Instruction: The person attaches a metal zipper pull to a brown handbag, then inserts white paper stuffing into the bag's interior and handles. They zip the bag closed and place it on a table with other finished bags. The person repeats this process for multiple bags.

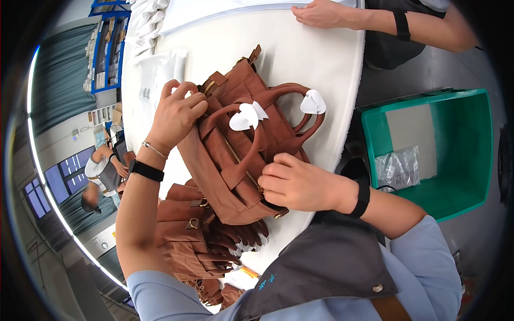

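A brown handbag (214,176) lies tilted on the white table, with two looped handles, each wrapped in white paper (244,117). A brass zipper (235,152) runs along its top. My left hand (179,112) has its fingers curled over the bag's far left end, gripping it there. At the near end, by the zipper, my right hand (297,184) is closed on the bag's edge; its fingertips are partly hidden, so whether they also pinch the zipper pull I cannot make out.
Several more brown bags (184,241) are piled at the near left. White wrapped packs (144,24) and a clear plastic bag (160,75) lie on the table (326,59). A green bin (466,155) stands at the right. Another person's hand (321,13) rests at the far edge.
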A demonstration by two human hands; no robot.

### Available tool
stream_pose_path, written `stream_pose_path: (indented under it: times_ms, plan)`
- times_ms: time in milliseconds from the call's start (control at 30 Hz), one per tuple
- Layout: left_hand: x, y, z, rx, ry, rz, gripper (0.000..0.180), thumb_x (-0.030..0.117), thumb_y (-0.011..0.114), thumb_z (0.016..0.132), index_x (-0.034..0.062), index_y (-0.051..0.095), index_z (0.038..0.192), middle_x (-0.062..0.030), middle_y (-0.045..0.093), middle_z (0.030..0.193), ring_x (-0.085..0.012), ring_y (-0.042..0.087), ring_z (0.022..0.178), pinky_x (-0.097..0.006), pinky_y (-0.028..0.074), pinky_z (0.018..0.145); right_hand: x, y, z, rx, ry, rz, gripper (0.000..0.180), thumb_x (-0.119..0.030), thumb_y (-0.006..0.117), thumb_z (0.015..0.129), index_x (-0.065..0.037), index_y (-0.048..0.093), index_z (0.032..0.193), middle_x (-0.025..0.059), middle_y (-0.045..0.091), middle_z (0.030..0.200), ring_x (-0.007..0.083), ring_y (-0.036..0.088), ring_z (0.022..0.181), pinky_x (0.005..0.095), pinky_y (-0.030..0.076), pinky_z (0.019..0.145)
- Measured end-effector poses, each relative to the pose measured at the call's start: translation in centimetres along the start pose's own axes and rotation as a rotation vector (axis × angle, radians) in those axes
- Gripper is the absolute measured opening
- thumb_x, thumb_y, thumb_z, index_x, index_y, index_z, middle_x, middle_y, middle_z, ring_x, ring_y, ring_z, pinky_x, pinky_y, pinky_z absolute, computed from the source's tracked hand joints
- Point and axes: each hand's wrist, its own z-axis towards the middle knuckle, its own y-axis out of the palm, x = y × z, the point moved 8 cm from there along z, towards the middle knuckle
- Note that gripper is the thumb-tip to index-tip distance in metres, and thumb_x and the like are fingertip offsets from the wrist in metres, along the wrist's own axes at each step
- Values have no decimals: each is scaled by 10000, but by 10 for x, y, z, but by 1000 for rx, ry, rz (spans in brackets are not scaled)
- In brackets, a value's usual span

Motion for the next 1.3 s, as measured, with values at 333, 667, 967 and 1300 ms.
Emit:
stream_pose_path:
  times_ms: [333, 667, 967, 1300]
  plan:
    - [21, -5, 26, -36, -31, -26, 205, 13, 610, 747, 90, 613, 938, -16, 649, 1005, -216, 583, 1078, -423, 398, 994, 14, 5, -25, 109, 204, 195, 65, -90, 628, 802, -74, 567, 817, 21, 514, 896, 211, 515, 855, 318, 437, 742]
    - [49, 2, 41, -305, -144, -479, 531, 100, 679, 780, 81, 547, 1295, -115, 636, 1164, -291, 579, 1110, -444, 378, 1014, 100, -31, -6, 288, 890, 180, 574, -328, 718, 856, 123, 466, 1106, 323, 550, 1041, 437, 628, 858, 440, 544, 724]
    - [33, 3, 47, -333, -123, -153, 71, 100, 538, 839, 113, 602, 868, -66, 662, 796, -250, 663, 850, -393, 453, 869, 109, -10, 17, 243, 842, 534, 235, -56, 566, 841, 94, 483, 1002, 337, 610, 831, 481, 625, 829, 518, 502, 732]
    - [-5, -170, 115, 481, -30, 144, 334, 108, 668, 811, 70, 629, 1141, -88, 628, 1083, -297, 589, 1028, -412, 472, 882, 225, -134, 62, 784, 834, 874, 339, -189, 633, 920, 102, 544, 1071, 200, 696, 867, 258, 711, 678, 328, 548, 619]
